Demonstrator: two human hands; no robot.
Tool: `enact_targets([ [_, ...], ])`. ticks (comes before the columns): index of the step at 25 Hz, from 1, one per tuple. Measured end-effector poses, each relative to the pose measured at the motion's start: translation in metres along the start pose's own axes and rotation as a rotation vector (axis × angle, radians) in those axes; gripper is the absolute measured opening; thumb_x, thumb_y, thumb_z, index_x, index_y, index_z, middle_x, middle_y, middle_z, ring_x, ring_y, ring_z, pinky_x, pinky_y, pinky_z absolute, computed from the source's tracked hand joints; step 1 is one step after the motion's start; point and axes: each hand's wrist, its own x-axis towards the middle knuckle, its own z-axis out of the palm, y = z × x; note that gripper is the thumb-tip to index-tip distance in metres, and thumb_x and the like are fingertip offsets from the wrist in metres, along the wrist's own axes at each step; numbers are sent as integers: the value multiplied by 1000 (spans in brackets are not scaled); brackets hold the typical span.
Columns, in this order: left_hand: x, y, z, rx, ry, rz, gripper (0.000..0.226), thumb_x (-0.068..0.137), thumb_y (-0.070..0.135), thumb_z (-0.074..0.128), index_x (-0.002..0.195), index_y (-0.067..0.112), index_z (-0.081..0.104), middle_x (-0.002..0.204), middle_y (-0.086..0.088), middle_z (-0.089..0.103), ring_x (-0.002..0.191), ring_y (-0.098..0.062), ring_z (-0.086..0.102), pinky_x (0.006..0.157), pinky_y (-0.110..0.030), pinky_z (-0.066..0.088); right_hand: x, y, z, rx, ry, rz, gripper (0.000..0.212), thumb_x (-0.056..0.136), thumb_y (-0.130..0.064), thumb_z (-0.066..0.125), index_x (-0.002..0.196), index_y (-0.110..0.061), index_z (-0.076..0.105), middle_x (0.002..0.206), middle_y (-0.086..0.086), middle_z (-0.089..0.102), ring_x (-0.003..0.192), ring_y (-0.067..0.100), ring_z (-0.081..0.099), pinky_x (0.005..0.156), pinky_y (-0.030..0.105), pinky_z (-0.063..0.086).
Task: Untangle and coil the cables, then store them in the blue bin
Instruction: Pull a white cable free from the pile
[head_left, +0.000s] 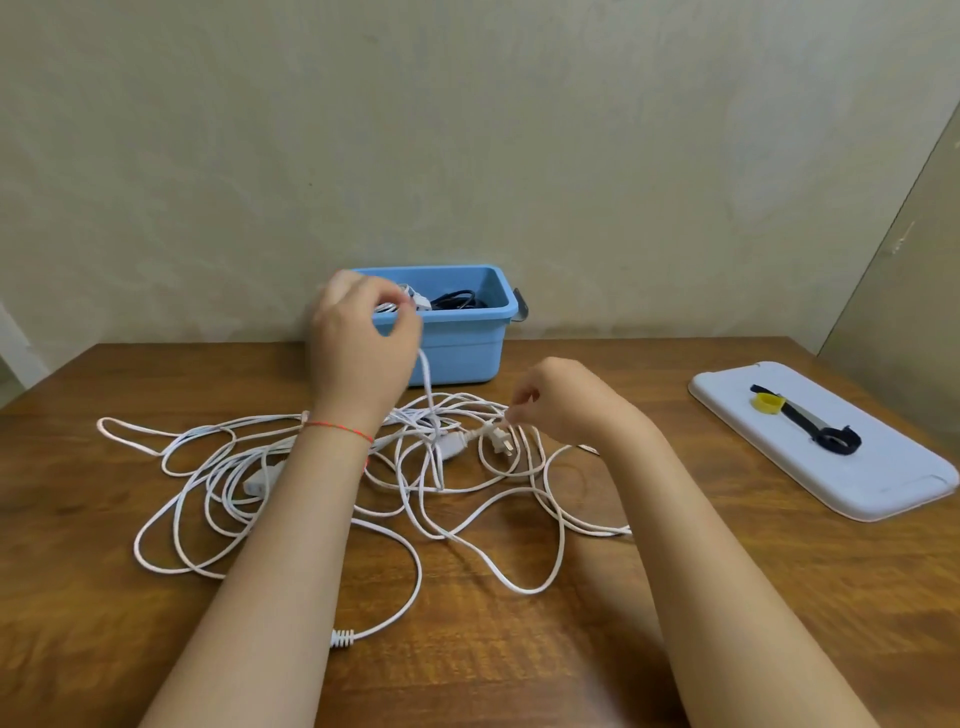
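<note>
A tangle of white cables (291, 499) sprawls over the middle of the wooden table (675, 597). My left hand (358, 343) is raised in front of the blue bin (457, 353) and pinches a strand that hangs down into the tangle. My right hand (561, 400) pinches another strand low over the pile, just above a white plug (501, 439) with metal prongs. A white connector (260, 480) lies left of my left forearm. The bin holds a black cable (457, 300) and a white one.
A white tray (883, 467) lies at the right edge of the table, bearing a yellow strap roll (769, 402) and black straps (831, 439). The bin stands against the wall at the table's back edge. A ribbed cable end (343, 636) lies near the front.
</note>
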Motion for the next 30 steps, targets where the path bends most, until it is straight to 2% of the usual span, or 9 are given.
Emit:
enact_targets([
  [2,-4,31,-3,-209,-419,-13,12,90,21,66,80,14,69,79,1,65,71,-12,61,68,-21,48,2,-1,-1,51,168,-21,6,96,-22,59,93,-21,64,85,-5,58,74,9,52,59,22,36],
  [5,-16,33,7,67,-1233,-169,20,88,41,70,98,23,72,92,5,70,80,-9,68,73,-24,55,5,2,0,213,353,19,11,98,-21,51,88,-17,55,87,-1,64,81,21,60,68,34,48],
  [7,-22,9,16,322,-1389,-224,38,85,50,70,114,26,69,113,5,66,101,-13,62,89,-32,53,5,3,0,414,399,53,13,98,-21,47,88,-19,54,88,2,68,82,23,66,74,42,57],
  [11,-23,-29,25,575,-1036,-315,57,87,52,63,132,19,58,135,-4,58,124,-25,52,103,-39,44,6,-3,-9,942,635,6,14,96,-12,47,84,-14,53,88,1,72,82,18,71,76,44,58],
  [13,-23,-35,25,716,-808,-317,44,92,46,55,127,19,59,132,-7,58,126,-28,48,102,-45,38,4,-1,-13,905,683,16,12,93,-12,49,85,-8,56,82,0,70,71,8,66,66,36,52],
  [18,-13,-18,18,463,-391,-282,21,96,28,51,97,18,70,90,0,64,89,-23,56,82,-35,42,-4,-2,-14,284,159,148,19,91,-14,49,84,-11,66,76,4,62,63,16,49,54,26,37],
  [22,-20,-5,27,-26,-679,-231,51,89,28,68,137,27,50,122,7,53,117,-12,49,97,-33,43,-7,-12,-8,127,9,104,23,94,-33,62,76,-20,66,78,2,66,69,15,55,58,28,42],
  [26,-34,-15,36,30,-860,-310,23,94,32,63,116,29,67,85,3,65,77,-16,60,75,-35,53,-6,-2,-11,50,-29,136,14,93,-27,64,88,-18,73,84,1,67,76,18,58,61,28,43],
  [30,-22,-25,23,504,-1096,-302,20,95,41,56,101,29,71,110,0,69,99,-20,61,89,-36,49,3,19,-17,132,481,319,19,98,-20,47,88,-11,60,93,10,66,83,30,53,66,29,34],
])
